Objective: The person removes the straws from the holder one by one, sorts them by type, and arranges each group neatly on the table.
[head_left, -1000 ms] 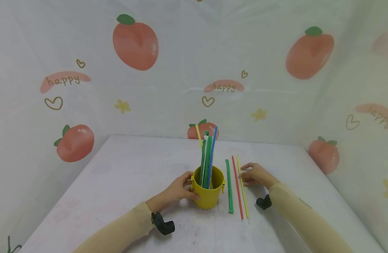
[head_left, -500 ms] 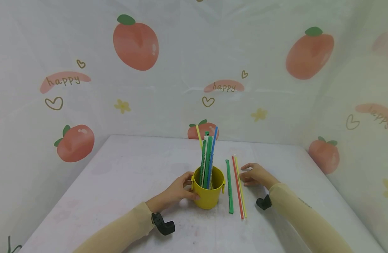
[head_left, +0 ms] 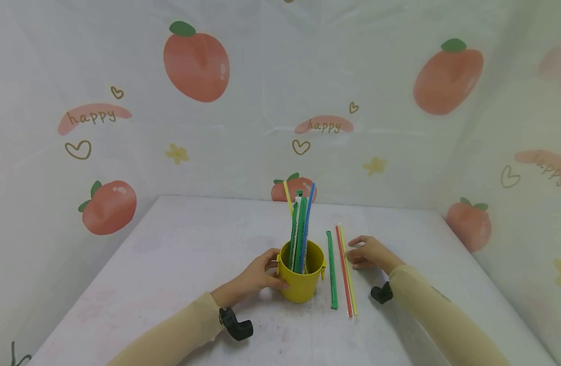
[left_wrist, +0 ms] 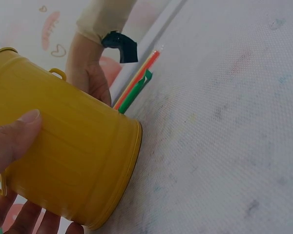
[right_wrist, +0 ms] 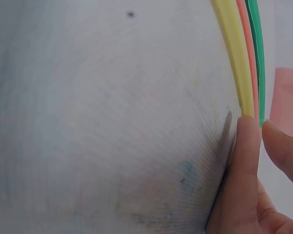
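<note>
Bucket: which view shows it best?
Head: bucket in frame from rim to base, partly covered by the left hand. Left wrist: closer, but cut by the left edge. Right wrist: none of it.

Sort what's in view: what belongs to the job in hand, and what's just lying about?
Likely in the job:
yellow bucket, held by the left hand
straws in the bucket
yellow straw at the right hand
red straw and green straw lying alongside

Likely just surroundings:
white tabletop
printed backdrop
black wrist devices
</note>
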The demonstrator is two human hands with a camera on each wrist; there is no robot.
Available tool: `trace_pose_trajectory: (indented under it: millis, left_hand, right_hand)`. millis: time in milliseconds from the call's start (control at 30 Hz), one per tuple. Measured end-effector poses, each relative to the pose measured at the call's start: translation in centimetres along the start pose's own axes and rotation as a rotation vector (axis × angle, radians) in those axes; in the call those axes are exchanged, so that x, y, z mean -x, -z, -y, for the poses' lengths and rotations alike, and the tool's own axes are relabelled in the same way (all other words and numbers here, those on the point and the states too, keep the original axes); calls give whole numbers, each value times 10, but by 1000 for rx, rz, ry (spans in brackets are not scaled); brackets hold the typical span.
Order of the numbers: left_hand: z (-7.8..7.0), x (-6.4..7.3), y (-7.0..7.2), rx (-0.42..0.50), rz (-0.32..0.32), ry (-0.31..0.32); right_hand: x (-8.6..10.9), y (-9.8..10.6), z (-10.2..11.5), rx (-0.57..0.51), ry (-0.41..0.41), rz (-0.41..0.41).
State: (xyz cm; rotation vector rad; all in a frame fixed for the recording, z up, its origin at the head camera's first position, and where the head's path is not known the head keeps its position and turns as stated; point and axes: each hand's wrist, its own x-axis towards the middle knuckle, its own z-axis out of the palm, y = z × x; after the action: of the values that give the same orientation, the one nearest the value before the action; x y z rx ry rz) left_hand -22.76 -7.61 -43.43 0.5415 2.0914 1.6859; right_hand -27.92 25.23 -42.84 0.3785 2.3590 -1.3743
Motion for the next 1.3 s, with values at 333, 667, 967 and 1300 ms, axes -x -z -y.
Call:
trace_pose_trajectory:
  millis: [333,667,967,1300]
  left_hand:
    - [3,-2,-1,-18,-14,8]
    - [2,-1,0,-5,-9,11]
    - [3,-2,0,-16,-4,6]
    - [6,-3,0,-2,2,-4]
  right_hand:
    - [-1,5,-1,-18,-1,-1]
    - [3,19,17,-140,83,23]
    - [18,18,35,-207,349,154]
    - [47,1,69,-306,603,198]
